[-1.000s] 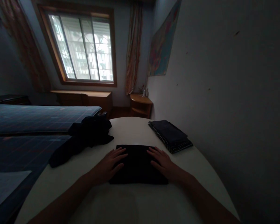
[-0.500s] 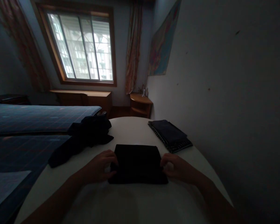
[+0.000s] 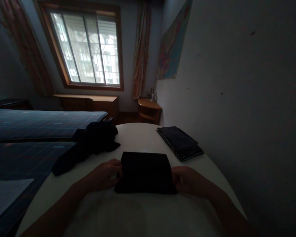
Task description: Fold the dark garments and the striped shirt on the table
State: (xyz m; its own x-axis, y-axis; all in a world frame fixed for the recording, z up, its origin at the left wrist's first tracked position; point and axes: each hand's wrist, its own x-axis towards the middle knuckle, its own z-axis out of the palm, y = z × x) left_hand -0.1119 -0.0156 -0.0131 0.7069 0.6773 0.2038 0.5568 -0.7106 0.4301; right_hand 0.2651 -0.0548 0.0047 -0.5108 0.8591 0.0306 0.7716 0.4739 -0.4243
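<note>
A folded black cloth (image 3: pixel 145 171) lies flat on the white round table (image 3: pixel 138 210) in front of me. My left hand (image 3: pixel 104 175) curls against the cloth's left edge, fingers bent onto it. My right hand (image 3: pixel 185 179) does the same at the right edge. Both hands grip the sides of the folded cloth. The room is dim, so the fingertips are hard to see.
A heap of dark unfolded clothes (image 3: pixel 88 141) lies at the table's left, partly over the bed (image 3: pixel 27 131). A folded dark stack with a striped edge (image 3: pixel 179 142) sits at the right near the wall. A window, curtains and wooden cabinets stand beyond.
My hands were lying flat on top of the black cloth. They slid outward to its left and right edges and closed on them.
</note>
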